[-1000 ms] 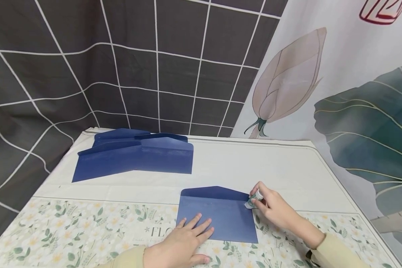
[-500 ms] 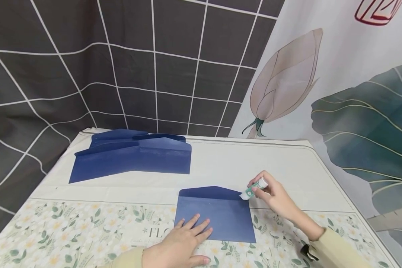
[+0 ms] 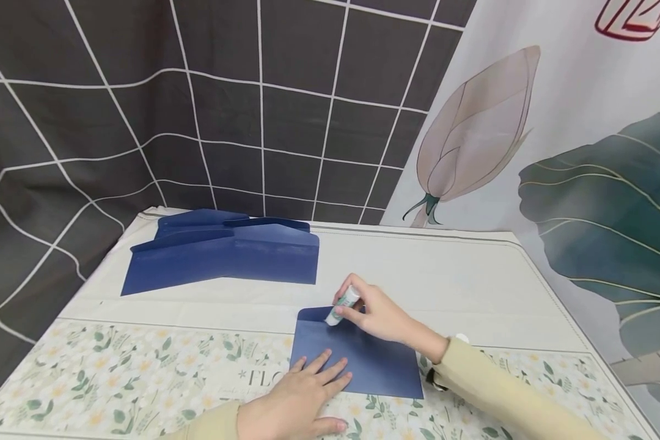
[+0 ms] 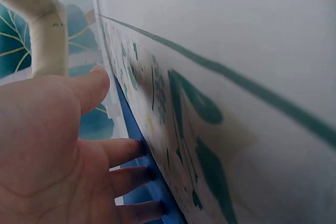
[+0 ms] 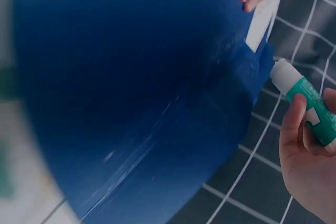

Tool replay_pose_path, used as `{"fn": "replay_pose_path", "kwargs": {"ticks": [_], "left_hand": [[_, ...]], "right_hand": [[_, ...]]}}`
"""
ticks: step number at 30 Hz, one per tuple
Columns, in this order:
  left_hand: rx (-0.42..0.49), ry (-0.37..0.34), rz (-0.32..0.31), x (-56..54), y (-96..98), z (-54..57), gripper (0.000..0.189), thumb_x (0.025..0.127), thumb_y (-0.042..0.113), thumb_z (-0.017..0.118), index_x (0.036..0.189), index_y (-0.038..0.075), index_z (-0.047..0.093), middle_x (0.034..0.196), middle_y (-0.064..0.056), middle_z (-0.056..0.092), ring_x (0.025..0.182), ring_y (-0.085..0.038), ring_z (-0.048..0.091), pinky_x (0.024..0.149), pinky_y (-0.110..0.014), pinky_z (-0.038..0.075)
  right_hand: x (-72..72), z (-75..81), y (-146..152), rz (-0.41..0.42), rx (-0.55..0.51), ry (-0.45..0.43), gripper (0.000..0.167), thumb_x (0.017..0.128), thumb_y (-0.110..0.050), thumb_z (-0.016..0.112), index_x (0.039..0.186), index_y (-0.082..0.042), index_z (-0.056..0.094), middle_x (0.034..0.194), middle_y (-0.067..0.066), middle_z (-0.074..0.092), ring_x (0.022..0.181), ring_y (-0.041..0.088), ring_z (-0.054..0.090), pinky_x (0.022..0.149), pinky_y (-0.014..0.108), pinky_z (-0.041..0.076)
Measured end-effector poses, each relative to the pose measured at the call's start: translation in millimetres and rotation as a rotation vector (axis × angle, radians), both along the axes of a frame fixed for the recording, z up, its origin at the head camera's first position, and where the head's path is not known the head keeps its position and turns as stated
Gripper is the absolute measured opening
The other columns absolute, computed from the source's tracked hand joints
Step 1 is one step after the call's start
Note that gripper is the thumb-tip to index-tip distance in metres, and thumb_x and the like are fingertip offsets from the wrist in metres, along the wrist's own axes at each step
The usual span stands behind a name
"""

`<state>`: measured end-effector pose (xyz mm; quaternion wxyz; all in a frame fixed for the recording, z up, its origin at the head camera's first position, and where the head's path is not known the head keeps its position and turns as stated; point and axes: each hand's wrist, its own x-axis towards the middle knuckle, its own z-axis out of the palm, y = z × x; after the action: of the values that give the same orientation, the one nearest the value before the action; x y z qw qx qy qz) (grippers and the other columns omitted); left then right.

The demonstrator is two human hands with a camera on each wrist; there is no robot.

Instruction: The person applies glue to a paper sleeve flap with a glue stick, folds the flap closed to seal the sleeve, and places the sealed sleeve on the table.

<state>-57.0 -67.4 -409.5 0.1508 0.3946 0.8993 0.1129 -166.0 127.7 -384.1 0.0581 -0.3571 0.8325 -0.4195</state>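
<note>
A blue envelope (image 3: 371, 366) lies on the flowered table cover with its flap turned up away from the person. My left hand (image 3: 302, 391) rests on its lower left part, fingers spread and straight; the left wrist view shows these fingers (image 4: 128, 174) against the blue paper. My right hand (image 3: 376, 311) pinches a green and white glue stick (image 3: 343, 304), tilted, its tip right at the flap's fold near the left end. Pale streaks of glue (image 5: 126, 169) show on the envelope in the right wrist view, where the glue stick's white end points toward the paper.
Several more blue envelopes (image 3: 225, 256) lie overlapping with raised flaps at the back left of the table (image 3: 418, 263). A small white thing (image 3: 462, 337) shows beside the right sleeve. A dark gridded curtain (image 3: 286, 110) hangs behind the table.
My right hand has moved left with the glue stick, from the envelope's right edge along the fold to near its left end. The left hand has stayed in place on the envelope.
</note>
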Motion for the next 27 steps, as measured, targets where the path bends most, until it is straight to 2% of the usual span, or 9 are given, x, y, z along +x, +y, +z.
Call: {"fn": "replay_pose_path", "kwargs": {"ticks": [3, 8, 17, 22, 27], "left_hand": [[-0.004, 0.008, -0.004, 0.0, 0.0, -0.7, 0.069, 0.093, 0.061, 0.041, 0.147, 0.018, 0.041, 0.156, -0.005, 0.033, 0.144, -0.034, 0.030, 0.099, -0.060, 0.042], [-0.010, 0.010, 0.001, 0.3, -0.4, -0.7, 0.069, 0.093, 0.062, 0.041, 0.147, 0.019, 0.040, 0.156, -0.004, 0.033, 0.144, -0.033, 0.030, 0.100, -0.060, 0.042], [-0.020, 0.010, 0.018, 0.4, -0.1, -0.2, 0.071, 0.092, 0.064, 0.042, 0.148, 0.021, 0.039, 0.157, -0.003, 0.031, 0.145, -0.033, 0.028, 0.101, -0.060, 0.041], [-0.013, 0.021, 0.009, 0.3, -1.1, -1.3, 0.071, 0.092, 0.063, 0.042, 0.148, 0.020, 0.039, 0.157, -0.004, 0.031, 0.145, -0.034, 0.028, 0.100, -0.060, 0.042], [-0.014, 0.023, 0.008, 0.3, -1.2, -1.2, 0.071, 0.092, 0.063, 0.042, 0.148, 0.019, 0.039, 0.157, -0.004, 0.031, 0.144, -0.034, 0.028, 0.100, -0.061, 0.042]], "right_hand": [[-2.4, -3.1, -14.4, 0.052, 0.051, -0.011, 0.016, 0.093, -0.017, 0.063, 0.105, -0.013, 0.053, 0.094, 0.004, 0.070, 0.072, 0.015, 0.067, 0.062, 0.022, 0.052], [-4.2, -9.2, -29.6, 0.094, 0.115, 0.011, 0.016, 0.094, -0.017, 0.062, 0.106, -0.014, 0.051, 0.096, 0.002, 0.070, 0.069, 0.007, 0.062, 0.061, 0.019, 0.050], [-3.8, -15.0, -40.2, 0.123, 0.148, 0.020, 0.016, 0.095, -0.017, 0.060, 0.107, -0.012, 0.051, 0.094, 0.001, 0.069, 0.065, 0.005, 0.058, 0.060, 0.018, 0.046], [-2.1, -18.0, -40.8, 0.122, 0.169, 0.032, 0.016, 0.095, -0.019, 0.059, 0.108, -0.013, 0.050, 0.087, 0.000, 0.067, 0.060, 0.000, 0.048, 0.058, 0.018, 0.042], [-0.7, -20.2, -41.3, 0.120, 0.185, 0.044, 0.016, 0.096, -0.021, 0.058, 0.107, -0.014, 0.049, 0.082, 0.000, 0.066, 0.056, 0.000, 0.045, 0.056, 0.018, 0.042]]}}
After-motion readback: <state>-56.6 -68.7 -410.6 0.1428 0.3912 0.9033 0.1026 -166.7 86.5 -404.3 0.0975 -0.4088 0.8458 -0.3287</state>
